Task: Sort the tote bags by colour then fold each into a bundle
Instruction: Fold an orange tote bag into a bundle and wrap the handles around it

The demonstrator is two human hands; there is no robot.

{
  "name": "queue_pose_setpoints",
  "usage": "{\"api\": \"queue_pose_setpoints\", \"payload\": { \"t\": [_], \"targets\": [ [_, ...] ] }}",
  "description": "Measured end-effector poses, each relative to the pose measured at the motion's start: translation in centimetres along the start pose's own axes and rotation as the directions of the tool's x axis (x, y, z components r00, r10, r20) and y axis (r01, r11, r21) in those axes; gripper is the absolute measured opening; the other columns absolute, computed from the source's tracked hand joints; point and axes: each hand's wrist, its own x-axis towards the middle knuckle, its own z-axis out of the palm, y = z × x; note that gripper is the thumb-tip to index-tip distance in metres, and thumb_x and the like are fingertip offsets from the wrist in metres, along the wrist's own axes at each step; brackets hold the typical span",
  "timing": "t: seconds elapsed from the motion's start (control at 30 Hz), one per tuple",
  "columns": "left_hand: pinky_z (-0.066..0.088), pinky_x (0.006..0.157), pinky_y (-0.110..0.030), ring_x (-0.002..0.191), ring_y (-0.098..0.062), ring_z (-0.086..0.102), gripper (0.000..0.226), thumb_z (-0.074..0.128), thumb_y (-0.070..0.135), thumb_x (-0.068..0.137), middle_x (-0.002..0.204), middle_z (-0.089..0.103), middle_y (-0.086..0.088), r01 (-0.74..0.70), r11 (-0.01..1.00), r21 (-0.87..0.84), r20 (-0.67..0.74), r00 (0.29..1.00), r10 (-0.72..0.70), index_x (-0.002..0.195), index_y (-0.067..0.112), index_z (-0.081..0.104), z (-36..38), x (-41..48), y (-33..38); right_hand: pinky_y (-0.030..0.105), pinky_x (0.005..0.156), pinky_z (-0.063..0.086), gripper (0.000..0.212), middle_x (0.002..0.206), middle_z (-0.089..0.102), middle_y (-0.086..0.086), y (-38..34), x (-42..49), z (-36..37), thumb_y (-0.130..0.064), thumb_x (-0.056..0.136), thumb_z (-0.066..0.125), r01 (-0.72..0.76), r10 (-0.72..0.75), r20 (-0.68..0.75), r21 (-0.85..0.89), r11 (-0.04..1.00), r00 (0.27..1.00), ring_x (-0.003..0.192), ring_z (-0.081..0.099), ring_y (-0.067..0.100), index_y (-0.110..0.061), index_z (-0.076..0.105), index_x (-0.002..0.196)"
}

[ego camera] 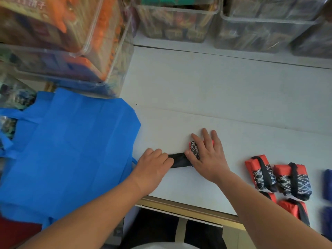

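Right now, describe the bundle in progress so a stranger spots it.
Start at the flat blue tote bag on the white table; look right. The bundle lies under the right hand; unlike the finished bundles farther right, its black strap runs loose to the left hand.

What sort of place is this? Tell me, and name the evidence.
Likely a storeroom or stock-packing bench: clear bins crammed with goods line the back of the white table, and finished red bundles lie in rows at the right.

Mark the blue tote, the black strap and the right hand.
blue tote [71, 150]: head view, middle of its flat panel.
black strap [179, 160]: head view, its bare middle stretch.
right hand [208, 157]: head view, back of the hand.
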Motion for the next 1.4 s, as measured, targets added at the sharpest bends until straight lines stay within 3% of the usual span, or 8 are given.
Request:
{"api": "queue_pose_setpoints", "payload": {
  "t": [0.27,0.43,0.63,0.93,1.13,1.23,1.3,1.4],
  "targets": [
    [0.047,0.068,-0.031,0.082,-0.015,0.052,0.009,0.064,0.010,0.089,0.093,0.054,0.004,0.001,0.828,-0.561,-0.006,1.000,-0.005,0.096,0.013,0.070,-4.0,-1.1,0.2,0.047,0.127,-0.005,0.083,0.169,-0.012,-0.002,-0.6,-0.4,-0.9,-0.078,0.087,0.007,-0.001,0.004,0.050,-0.057,0.998,0.999,0.152,-0.023,0.027,-0.039,0.006,0.160],
    [0.051,0.068,-0.029,0.071,-0.008,0.060,0.011,0.074,0.022,0.092,0.079,0.065,0.003,0.502,0.376,-0.779,0.365,0.850,-0.379,0.090,0.020,0.063,-7.2,0.5,0.0,0.045,0.126,-0.006,0.087,0.170,-0.009,0.000,-0.8,-0.4,-1.0,-0.078,0.084,0.005,-0.015,0.016,0.045,-0.022,1.000,0.999,0.153,-0.021,0.029,-0.037,0.010,0.160],
    [0.064,0.078,-0.039,0.068,-0.021,0.074,0.017,0.068,0.023,0.098,0.065,0.061,-0.008,0.597,-0.274,-0.754,0.620,0.511,-0.596,0.094,0.009,0.060,-6.4,2.4,-0.7,0.045,0.125,-0.010,0.119,0.168,-0.015,-0.007,-1.3,-0.3,-1.9,-0.107,0.059,0.009,-0.055,0.047,0.114,0.065,0.996,0.992,0.151,-0.029,0.022,-0.043,0.006,0.159],
    [0.065,0.060,-0.047,0.057,-0.019,0.069,0.030,0.076,0.036,0.088,0.072,0.066,-0.007,0.680,-0.335,-0.653,0.640,0.259,-0.723,0.093,0.010,0.063,-3.6,4.2,-0.8,0.046,0.127,0.001,0.081,0.169,-0.006,-0.007,-2.7,-0.4,-0.3,-0.087,0.086,0.033,-0.165,0.167,-0.051,0.048,0.985,0.985,0.153,-0.022,0.021,-0.046,0.019,0.154],
    [0.062,0.076,-0.035,0.085,-0.011,0.069,0.032,0.086,0.033,0.077,0.095,0.069,0.004,0.693,-0.121,-0.711,0.486,0.360,-0.797,0.098,0.022,0.065,-1.7,4.0,-1.9,0.048,0.127,0.003,0.072,0.169,0.003,0.000,-2.6,0.0,0.4,-0.078,0.092,0.038,-0.113,0.105,-0.146,-0.050,0.992,0.984,0.155,-0.013,0.030,-0.049,0.022,0.156],
    [0.049,0.083,-0.017,0.106,-0.004,0.056,0.033,0.083,0.026,0.082,0.113,0.059,0.012,0.617,0.326,-0.716,0.208,0.634,-0.745,0.109,0.024,0.065,-2.9,2.8,-2.3,0.050,0.126,0.002,0.071,0.170,0.003,0.000,-1.6,0.6,0.1,-0.078,0.093,0.033,-0.043,0.026,-0.129,-0.130,0.991,0.991,0.155,-0.011,0.031,-0.051,0.019,0.156],
    [0.051,0.093,-0.029,0.118,-0.012,0.055,0.025,0.076,0.019,0.087,0.124,0.056,0.010,0.322,0.773,-0.546,-0.123,0.882,-0.454,0.110,0.020,0.067,-3.5,1.6,-2.4,0.053,0.126,0.007,0.071,0.169,0.007,0.002,-0.8,1.1,-0.2,-0.079,0.092,0.031,0.018,-0.041,-0.129,-0.171,0.985,0.991,0.156,-0.005,0.033,-0.050,0.022,0.156],
    [0.034,0.121,-0.042,0.142,-0.023,0.045,0.023,0.066,0.021,0.095,0.144,0.054,0.003,-0.114,0.967,-0.226,-0.050,0.993,0.105,0.117,0.017,0.069,-2.1,0.7,-2.9,0.058,0.123,0.015,0.072,0.169,0.015,0.004,0.3,1.7,-0.7,-0.079,0.090,0.032,0.104,-0.132,-0.122,-0.212,0.972,0.984,0.155,0.005,0.036,-0.047,0.030,0.156]
  ]
}}
